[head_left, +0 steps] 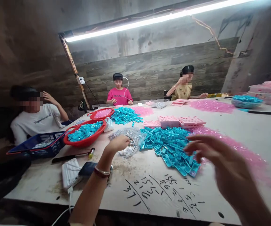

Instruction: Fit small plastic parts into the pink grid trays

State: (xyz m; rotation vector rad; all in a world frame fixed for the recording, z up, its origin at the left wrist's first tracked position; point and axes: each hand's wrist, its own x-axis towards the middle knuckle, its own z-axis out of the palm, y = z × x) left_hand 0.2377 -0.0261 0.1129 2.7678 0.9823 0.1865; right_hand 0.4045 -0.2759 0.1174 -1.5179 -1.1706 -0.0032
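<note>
My left hand (119, 143) is over a clear plastic bag (135, 141) of small silvery pieces. Its fingers are curled together, and anything between them is hidden. A bracelet circles that wrist. My right hand (208, 149), slightly blurred, is raised at the right edge of a heap of turquoise plastic parts (170, 147). The fingers of this hand are bent and apart, with nothing visible in them. Loose pink translucent pieces (239, 147) spread behind and beyond it. Pink perforated trays (168, 121) are stacked behind the turquoise heap.
Left of my left hand are a phone (87, 169), a white power bank (69, 172) with a cable, and a dark-handled tool (71, 157). Red baskets (85, 139) and a blue basket (48, 152) stand farther left. Three people sit around the table (116, 191), which bears handwritten numbers.
</note>
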